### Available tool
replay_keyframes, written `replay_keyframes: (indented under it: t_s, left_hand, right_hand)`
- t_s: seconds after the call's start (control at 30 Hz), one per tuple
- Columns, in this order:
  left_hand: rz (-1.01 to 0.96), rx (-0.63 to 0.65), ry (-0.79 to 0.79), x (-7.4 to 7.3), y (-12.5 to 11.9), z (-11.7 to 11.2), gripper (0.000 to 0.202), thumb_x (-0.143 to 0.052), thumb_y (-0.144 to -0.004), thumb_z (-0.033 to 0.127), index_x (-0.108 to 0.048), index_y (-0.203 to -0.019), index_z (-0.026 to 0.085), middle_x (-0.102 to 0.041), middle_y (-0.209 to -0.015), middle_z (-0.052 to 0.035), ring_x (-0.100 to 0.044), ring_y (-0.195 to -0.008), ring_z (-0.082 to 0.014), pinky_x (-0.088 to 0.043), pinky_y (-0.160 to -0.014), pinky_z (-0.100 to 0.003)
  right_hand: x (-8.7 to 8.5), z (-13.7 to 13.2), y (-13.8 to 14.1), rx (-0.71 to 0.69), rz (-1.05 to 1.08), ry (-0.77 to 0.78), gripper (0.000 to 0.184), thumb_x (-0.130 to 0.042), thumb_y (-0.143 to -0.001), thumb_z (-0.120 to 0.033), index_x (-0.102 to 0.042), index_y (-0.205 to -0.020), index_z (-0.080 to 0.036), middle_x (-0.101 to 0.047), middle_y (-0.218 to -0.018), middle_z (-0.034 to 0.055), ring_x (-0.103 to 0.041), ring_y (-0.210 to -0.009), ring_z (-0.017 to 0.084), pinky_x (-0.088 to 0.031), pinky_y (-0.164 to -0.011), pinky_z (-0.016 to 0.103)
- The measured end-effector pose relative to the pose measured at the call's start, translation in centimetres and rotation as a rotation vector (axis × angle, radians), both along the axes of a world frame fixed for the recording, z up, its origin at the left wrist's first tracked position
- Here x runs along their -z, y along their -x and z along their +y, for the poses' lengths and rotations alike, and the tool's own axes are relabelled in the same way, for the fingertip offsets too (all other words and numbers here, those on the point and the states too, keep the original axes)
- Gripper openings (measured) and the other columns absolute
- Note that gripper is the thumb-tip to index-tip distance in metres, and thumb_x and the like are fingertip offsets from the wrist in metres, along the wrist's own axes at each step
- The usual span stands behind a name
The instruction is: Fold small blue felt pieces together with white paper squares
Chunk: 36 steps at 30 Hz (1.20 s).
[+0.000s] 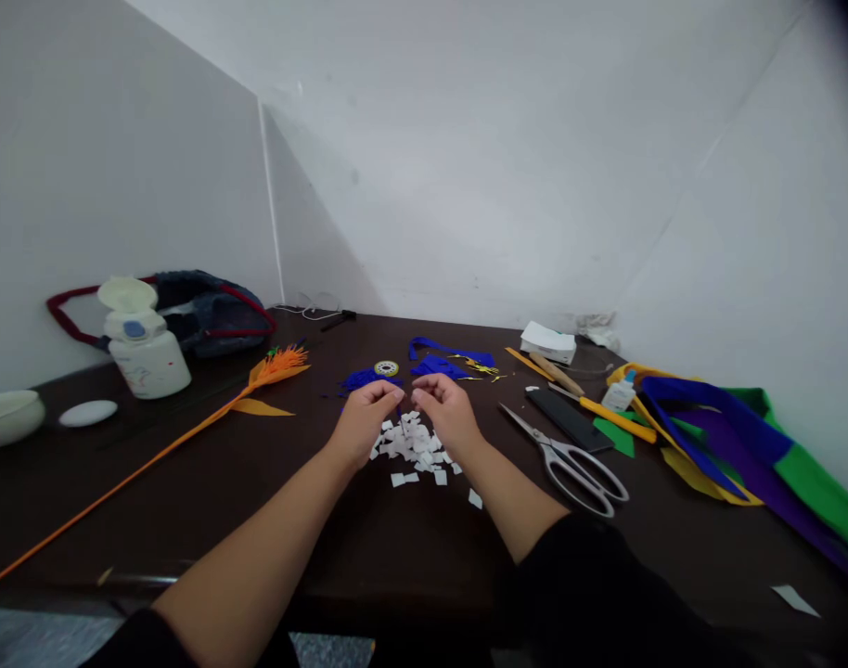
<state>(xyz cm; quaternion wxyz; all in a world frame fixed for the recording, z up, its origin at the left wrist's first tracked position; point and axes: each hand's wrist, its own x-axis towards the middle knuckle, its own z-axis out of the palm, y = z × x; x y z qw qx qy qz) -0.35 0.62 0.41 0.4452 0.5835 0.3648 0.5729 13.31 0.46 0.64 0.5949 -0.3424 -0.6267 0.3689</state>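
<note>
My left hand (pixel 368 413) and my right hand (pixel 446 408) are close together over a heap of small white paper pieces (pixel 416 445). Thumb and fingers are pinched together on both sides, and whatever they hold is too small to make out. A thin dark strip shows just below the left fingertips. Beyond the hands lie a pile of blue shreds (pixel 361 378), a roll of tape (pixel 386 368) and folded blue strips (pixel 438 367). Yellow scraps (pixel 481 366) are beside the blue strips.
Scissors (pixel 570 464), a black slab (pixel 569 417), a yellow cutter (pixel 615 417) and a glue bottle (pixel 619 393) lie right, near coloured sheets (pixel 744 445). An orange flower on a stem (pixel 187 429), a white bottle (pixel 149 362) and a bowl (pixel 10 417) are left.
</note>
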Motion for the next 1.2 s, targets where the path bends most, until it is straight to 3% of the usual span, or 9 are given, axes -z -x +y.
replay_keyframes:
  t_s: [0.2,0.43,0.63,0.8,0.9,1.0,1.07,1.13,1.2]
  left_hand:
    - [0.128,0.064,-0.008,-0.2,-0.1,-0.3,0.009,-0.051,-0.064,0.021,-0.056,-0.059,0.015,-0.053,-0.057,0.0019,-0.046,-0.058,-0.0102,-0.035,-0.057,-0.022]
    - [0.139,0.112,-0.012,-0.7,-0.4,-0.8,0.009,-0.051,-0.061,0.018,-0.055,-0.053,0.015,-0.051,-0.054,0.0030,-0.042,-0.055,-0.0094,-0.033,-0.056,-0.022]
    - [0.134,0.106,0.009,-0.9,-0.6,-1.0,0.009,-0.053,-0.059,0.019,-0.054,-0.051,0.015,-0.048,-0.051,0.0033,-0.040,-0.053,-0.0098,-0.031,-0.055,-0.023]
    - [0.187,0.136,-0.005,-0.6,-0.4,-0.9,0.009,-0.052,-0.060,0.019,-0.055,-0.052,0.015,-0.050,-0.054,0.0023,-0.042,-0.055,-0.0105,-0.033,-0.057,-0.023]
    - [0.149,0.131,0.018,-0.5,-0.5,-0.8,0.010,-0.053,-0.063,0.022,-0.057,-0.055,0.015,-0.054,-0.056,0.0010,-0.046,-0.058,-0.0114,-0.035,-0.060,-0.024]
    - [0.097,0.088,0.041,-0.3,-0.6,-0.6,0.012,-0.055,-0.064,0.025,-0.059,-0.059,0.015,-0.056,-0.058,0.0000,-0.047,-0.059,-0.0116,-0.036,-0.061,-0.024]
    - [0.055,0.050,0.047,-0.1,-0.5,-0.2,0.014,-0.056,-0.065,0.028,-0.060,-0.061,0.015,-0.057,-0.060,-0.0005,-0.049,-0.060,-0.0116,-0.037,-0.062,-0.024]
    - [0.002,0.006,0.047,0.1,-0.3,0.1,0.016,-0.057,-0.065,0.030,-0.060,-0.063,0.015,-0.059,-0.064,-0.0014,-0.050,-0.062,-0.0119,-0.037,-0.063,-0.024]
    - [-0.040,-0.047,0.032,0.2,-0.1,0.3,0.016,-0.058,-0.064,0.031,-0.060,-0.064,0.015,-0.059,-0.065,-0.0014,-0.050,-0.063,-0.0118,-0.037,-0.063,-0.024]
  right_hand:
    - [-0.8,-0.1,-1.9,0.175,-0.577,-0.590,0.026,-0.046,-0.075,-0.015,-0.060,-0.096,-0.023,-0.056,-0.091,0.0048,-0.050,-0.085,0.015,-0.041,-0.079,0.031]
    - [-0.7,-0.1,-1.8,0.269,-0.780,-0.737,0.020,-0.043,-0.076,-0.015,-0.061,-0.083,-0.019,-0.056,-0.086,0.0053,-0.048,-0.085,0.016,-0.037,-0.080,0.031]
    - [-0.7,-0.3,-1.5,0.279,-0.849,-0.679,0.014,-0.043,-0.071,-0.013,-0.057,-0.071,-0.018,-0.054,-0.080,0.0055,-0.045,-0.081,0.017,-0.033,-0.077,0.032]
    - [-0.6,0.1,-1.0,0.279,-0.769,-0.635,0.012,-0.043,-0.067,-0.011,-0.053,-0.066,-0.018,-0.053,-0.074,0.0040,-0.046,-0.077,0.016,-0.034,-0.074,0.029]
    - [-0.8,1.1,-2.3,0.446,-0.663,-0.430,0.009,-0.044,-0.071,-0.017,-0.053,-0.069,-0.018,-0.053,-0.071,0.0031,-0.048,-0.067,0.014,-0.036,-0.065,0.026]
    - [-0.6,2.4,-4.2,0.573,-0.740,-0.125,0.019,-0.051,-0.071,-0.030,-0.052,-0.056,-0.018,-0.052,-0.056,0.0021,-0.048,-0.059,0.015,-0.035,-0.061,0.028]
    - [-0.3,2.9,-4.9,0.478,-0.736,-0.007,0.013,-0.055,-0.068,-0.026,-0.055,-0.056,-0.018,-0.055,-0.058,0.0022,-0.051,-0.062,0.015,-0.036,-0.062,0.028]
    - [0.0,2.8,-4.6,0.255,-0.588,0.099,0.006,-0.054,-0.067,-0.021,-0.059,-0.069,-0.019,-0.059,-0.064,0.0014,-0.053,-0.060,0.013,-0.039,-0.061,0.026]
    - [0.2,2.2,-3.5,-0.002,-0.363,0.203,0.014,-0.049,-0.072,-0.025,-0.059,-0.081,-0.018,-0.062,-0.070,0.0019,-0.055,-0.058,0.011,-0.042,-0.057,0.025]
